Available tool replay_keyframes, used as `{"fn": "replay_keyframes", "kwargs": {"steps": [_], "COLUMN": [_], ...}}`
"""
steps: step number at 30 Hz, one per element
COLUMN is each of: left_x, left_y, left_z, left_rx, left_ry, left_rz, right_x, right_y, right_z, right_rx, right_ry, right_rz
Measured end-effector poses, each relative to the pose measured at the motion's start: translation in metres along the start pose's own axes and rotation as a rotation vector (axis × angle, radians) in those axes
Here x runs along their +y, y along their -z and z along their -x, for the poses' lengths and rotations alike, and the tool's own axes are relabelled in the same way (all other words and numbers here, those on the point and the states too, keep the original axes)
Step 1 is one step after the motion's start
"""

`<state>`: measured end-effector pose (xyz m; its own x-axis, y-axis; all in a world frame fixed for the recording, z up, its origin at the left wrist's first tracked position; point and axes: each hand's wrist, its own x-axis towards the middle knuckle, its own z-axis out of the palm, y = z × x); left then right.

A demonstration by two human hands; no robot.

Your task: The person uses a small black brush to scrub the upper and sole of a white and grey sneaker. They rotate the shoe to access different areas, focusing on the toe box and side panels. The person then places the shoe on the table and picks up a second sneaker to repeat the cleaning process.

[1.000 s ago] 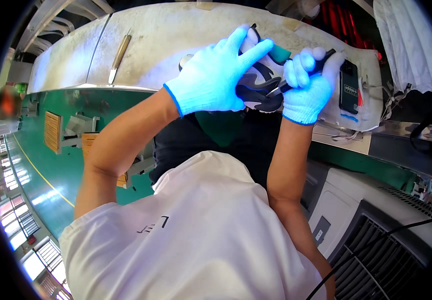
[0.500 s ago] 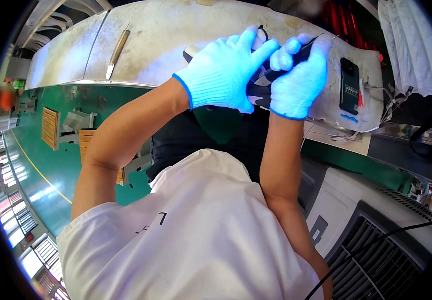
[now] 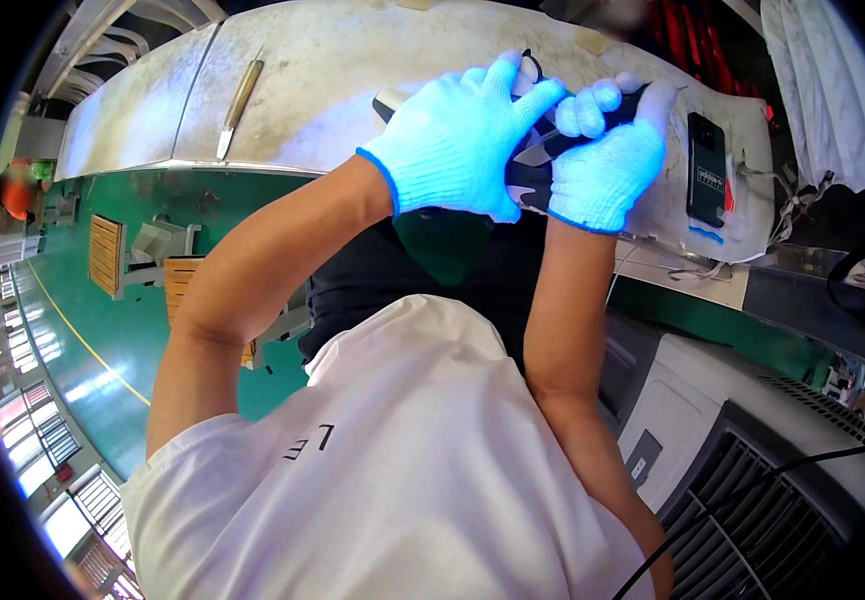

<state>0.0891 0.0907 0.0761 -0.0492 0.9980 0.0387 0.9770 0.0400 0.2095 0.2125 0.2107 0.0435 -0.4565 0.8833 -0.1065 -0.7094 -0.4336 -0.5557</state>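
Note:
A black-and-white shoe (image 3: 535, 150) lies at the near edge of the worktable, mostly hidden beneath my gloves. My left hand (image 3: 453, 140), in a knitted glove lit bright blue, is closed over it with fingers spread across the top and the thumb at its near side. A pale end sticks out left of that hand. Beside it, my right hand (image 3: 610, 165), gloved alike, has its fingers curled round a dark thing (image 3: 627, 106). A thin point shows past the fingertips; I cannot make out whether it belongs to a tool.
On the worktable (image 3: 313, 70) lies a wooden-handled knife (image 3: 241, 108) at the left. A dark phone (image 3: 706, 170) rests at the right, near loose white ties (image 3: 793, 205). A grey vented machine (image 3: 723, 470) stands low right; slatted wooden seats (image 3: 107, 256) are on the green floor.
The whole view has shifted slightly, with things appearing a little further right. Both hands keep nearly the same grip; the thin point by my right fingertips sits slightly lower.

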Motion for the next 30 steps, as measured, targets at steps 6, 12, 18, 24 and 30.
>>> {"fn": "replay_keyframes", "kwargs": {"steps": [6,12,18,24,30], "left_x": [-0.002,0.001,0.003,0.008,0.008], "left_y": [0.003,0.007,-0.012,-0.013,-0.016], "left_z": [-0.001,0.006,0.016,0.018,0.022], "left_rx": [-0.009,0.024,0.214,0.221,0.3], "left_ry": [-0.028,-0.013,-0.06,-0.015,-0.028], "left_rz": [-0.005,0.082,0.02,0.063,0.076], "right_x": [-0.002,-0.029,-0.024,-0.016,-0.014], "right_y": [0.033,0.05,0.054,0.043,0.047], "right_z": [-0.022,-0.035,-0.016,0.0,0.002], "right_rx": [-0.387,-0.378,-0.28,-0.197,-0.168], "right_ry": [-0.088,-0.182,-0.031,0.043,0.05], "right_rz": [-0.157,0.012,-0.03,-0.054,-0.077]}}
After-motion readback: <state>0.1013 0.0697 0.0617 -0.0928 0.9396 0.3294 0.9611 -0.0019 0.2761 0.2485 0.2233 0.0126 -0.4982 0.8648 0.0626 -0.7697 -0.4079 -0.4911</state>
